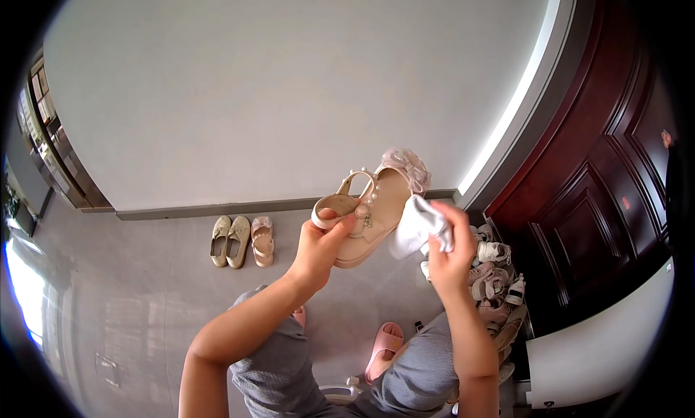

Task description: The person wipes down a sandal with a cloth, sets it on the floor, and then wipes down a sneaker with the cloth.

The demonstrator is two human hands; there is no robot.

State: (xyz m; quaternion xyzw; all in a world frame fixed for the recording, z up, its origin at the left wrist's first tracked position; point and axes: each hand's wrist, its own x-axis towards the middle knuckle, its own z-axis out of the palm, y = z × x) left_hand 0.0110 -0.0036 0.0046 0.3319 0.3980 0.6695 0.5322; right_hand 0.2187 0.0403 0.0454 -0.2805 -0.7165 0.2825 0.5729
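A cream sandal (pixel 378 233) with pearl-like beads on its strap and a pale pink bow at the toe is held up in front of me, tilted with its toe to the upper right. My left hand (pixel 318 251) grips it at the heel, thumb on the near side and fingers inside the heel strap. A crumpled white cloth (pixel 420 226) is pinched in my right hand (pixel 452 248), close beside the sandal's front edge. Whether cloth and sandal touch I cannot tell.
On the tiled floor by the wall stand beige flat shoes (pixel 230 242) and a similar pink sandal (pixel 262 242). Many shoes (pixel 494 280) crowd the right side, beside a dark red door (pixel 586 222) and a white panel (pixel 601 345). A pink slipper (pixel 386 340) is on my foot.
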